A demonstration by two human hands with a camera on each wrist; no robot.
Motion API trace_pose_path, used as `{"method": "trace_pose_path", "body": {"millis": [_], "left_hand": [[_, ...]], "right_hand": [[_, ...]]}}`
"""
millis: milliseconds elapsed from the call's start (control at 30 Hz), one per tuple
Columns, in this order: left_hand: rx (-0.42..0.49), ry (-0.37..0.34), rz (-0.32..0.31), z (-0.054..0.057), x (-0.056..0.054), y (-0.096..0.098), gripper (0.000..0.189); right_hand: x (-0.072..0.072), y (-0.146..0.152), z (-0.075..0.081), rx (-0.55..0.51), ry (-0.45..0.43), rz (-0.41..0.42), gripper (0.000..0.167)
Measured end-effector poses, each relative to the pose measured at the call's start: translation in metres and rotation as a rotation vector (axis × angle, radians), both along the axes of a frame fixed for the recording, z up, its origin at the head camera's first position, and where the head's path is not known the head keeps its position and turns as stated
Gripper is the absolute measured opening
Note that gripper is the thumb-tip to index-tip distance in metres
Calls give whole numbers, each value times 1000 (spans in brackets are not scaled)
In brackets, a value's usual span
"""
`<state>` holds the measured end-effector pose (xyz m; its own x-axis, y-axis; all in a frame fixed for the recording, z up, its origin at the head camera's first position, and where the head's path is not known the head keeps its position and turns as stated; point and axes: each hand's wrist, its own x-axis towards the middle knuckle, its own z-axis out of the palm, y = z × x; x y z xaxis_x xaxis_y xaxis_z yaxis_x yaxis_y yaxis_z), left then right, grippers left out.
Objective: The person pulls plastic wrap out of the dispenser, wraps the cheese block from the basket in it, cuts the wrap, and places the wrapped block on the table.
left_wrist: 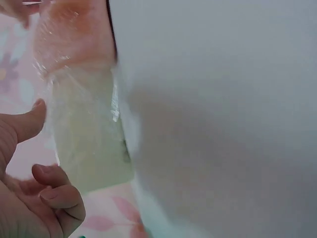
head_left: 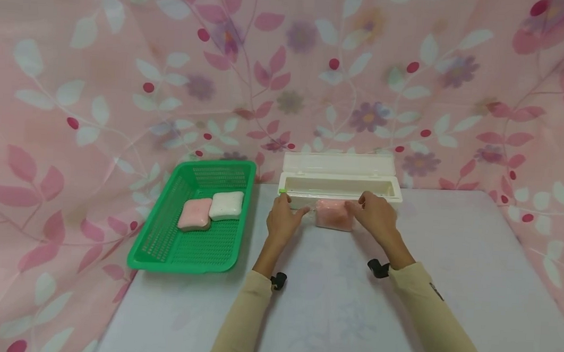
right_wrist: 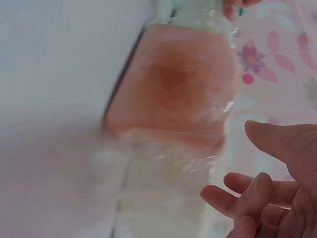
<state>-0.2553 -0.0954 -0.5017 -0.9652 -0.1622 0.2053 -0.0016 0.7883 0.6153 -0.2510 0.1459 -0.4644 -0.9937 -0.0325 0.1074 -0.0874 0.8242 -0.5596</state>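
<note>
A pink soap bar point(head_left: 334, 215) under clear plastic film stands against the front of a long white film dispenser point(head_left: 340, 202), whose lid is raised. Loose film point(left_wrist: 84, 114) extends past both sides of the bar. At the dispenser's left end, beside a green tab point(head_left: 283, 191), is my left hand point(head_left: 283, 218); its thumb is by the film's edge and its fingers are loosely bent. My right hand point(head_left: 376, 215) is at the bar's right side. In the right wrist view its thumb is apart from the film and the loosely bent fingers are near the film's edge.
To the left stands a green plastic basket point(head_left: 187, 256) holding another pink soap bar point(head_left: 195, 214) and a white one point(head_left: 226, 205). A pale cloth covers the table point(head_left: 332, 306). Behind it hangs a pink floral curtain point(head_left: 287, 80).
</note>
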Motion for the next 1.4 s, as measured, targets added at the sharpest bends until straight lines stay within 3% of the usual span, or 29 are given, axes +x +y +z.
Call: {"method": "trace_pose_path", "body": {"millis": [133,267,400,533,700,867,1100,1400], "left_hand": [[67,8,78,-6,-6,-7,80],[153,14,116,-11,-11,-12,93],[270,12,75,-17,-15,-16,96],[364,23,19,-25,-21,-18,88],[359,19,26,-31,-31,-22,74],[364,9,58,-35,-40,-25,70],[407,8,48,-38,-44,-32,65],[392,38,30,-36,-48,-39,59]], "right_hand": [[4,-9,17,-16,59,-10,43],[4,-24,30,-52,104,54,36],[-4,-40,36,-107,134,169,30],[-21,-58,36,-158,122,286,33],[-44,-81,35,-203,104,383,36],[-63,-100,28,-246,42,371,39],[-86,-119,13,-278,-113,388,37],[-96,-137,7,-384,-256,402,33]]}}
